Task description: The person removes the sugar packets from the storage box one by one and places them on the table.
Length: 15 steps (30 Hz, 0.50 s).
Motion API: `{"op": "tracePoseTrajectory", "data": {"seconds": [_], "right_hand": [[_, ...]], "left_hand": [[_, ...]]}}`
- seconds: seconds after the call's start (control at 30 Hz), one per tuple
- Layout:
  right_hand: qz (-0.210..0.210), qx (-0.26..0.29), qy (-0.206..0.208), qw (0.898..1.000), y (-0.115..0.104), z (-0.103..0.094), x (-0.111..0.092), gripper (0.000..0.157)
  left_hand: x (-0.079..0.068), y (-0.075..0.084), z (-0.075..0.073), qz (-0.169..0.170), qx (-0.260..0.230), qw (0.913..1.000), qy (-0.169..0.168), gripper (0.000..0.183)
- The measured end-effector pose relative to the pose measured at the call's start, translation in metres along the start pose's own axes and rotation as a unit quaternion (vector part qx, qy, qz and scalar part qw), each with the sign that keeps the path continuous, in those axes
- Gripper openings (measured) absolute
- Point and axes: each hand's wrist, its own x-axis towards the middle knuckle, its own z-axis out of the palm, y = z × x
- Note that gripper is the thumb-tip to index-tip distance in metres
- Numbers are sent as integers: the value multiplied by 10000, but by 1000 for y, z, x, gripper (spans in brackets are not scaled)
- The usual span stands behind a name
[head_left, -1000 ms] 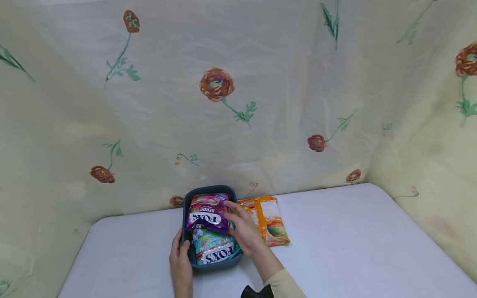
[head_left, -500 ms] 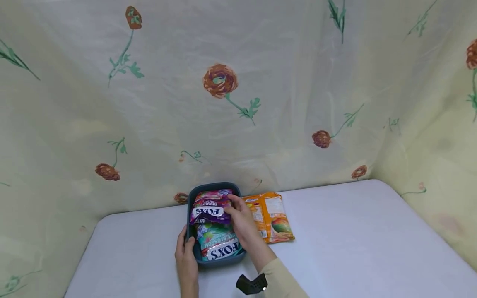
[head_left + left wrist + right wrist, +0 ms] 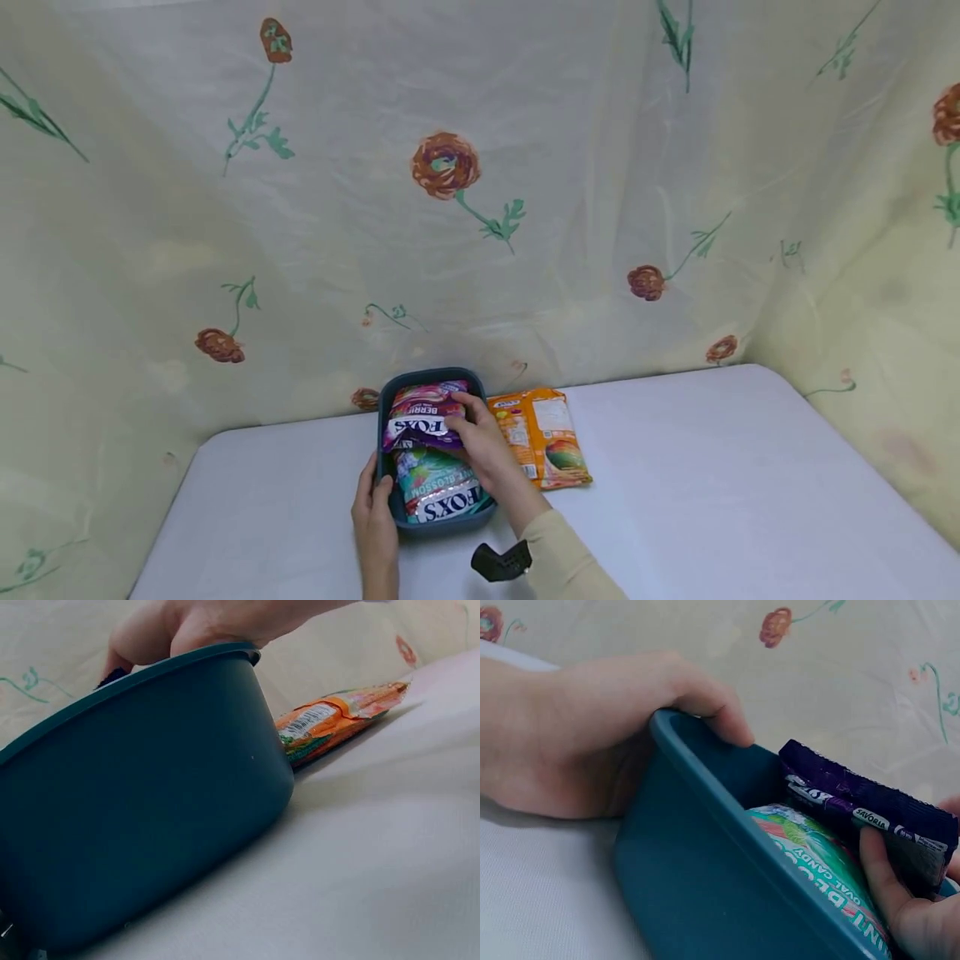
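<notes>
A dark teal plastic bin (image 3: 442,528) stands on the table, with two candy bags in it. My left hand (image 3: 377,525) grips its left wall, and in the right wrist view the thumb of the left hand (image 3: 577,739) hooks over the rim. The purple berries candy bag (image 3: 427,408) lies at the far end, its near edge tilted up. My right hand (image 3: 483,450) holds that bag at its right side; a finger shows on its underside in the right wrist view. Nearer me lies the green mint blossom candy bag (image 3: 442,492), partly under the purple one.
An orange candy bag (image 3: 558,446) with a mango picture lies flat, close to the bin's right side. The white table (image 3: 690,483) reaches back to a flowered cloth wall (image 3: 525,283). A black wrist device (image 3: 501,562) shows by the right sleeve.
The purple bag has shifted slightly toward the bin's far end, its near edge uncovering more of the green bag. My right hand moved with it; the left stayed on the bin.
</notes>
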Motion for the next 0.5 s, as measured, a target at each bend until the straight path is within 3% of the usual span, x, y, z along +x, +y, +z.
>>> {"op": "tracePoseTrajectory", "data": {"seconds": [0.2, 0.3, 0.5], "right_hand": [[-127, -604, 357, 9975, 4, 5, -2, 45], [-105, -590, 479, 9971, 4, 8, -5, 45], [-373, -772, 699, 9939, 4, 10, -11, 43]], "left_hand": [[1, -3, -3, 24, -77, 10000, -3, 50], [0, -4, -3, 64, -179, 9998, 106, 48], [0, -3, 3, 452, -577, 9964, 437, 45]]}}
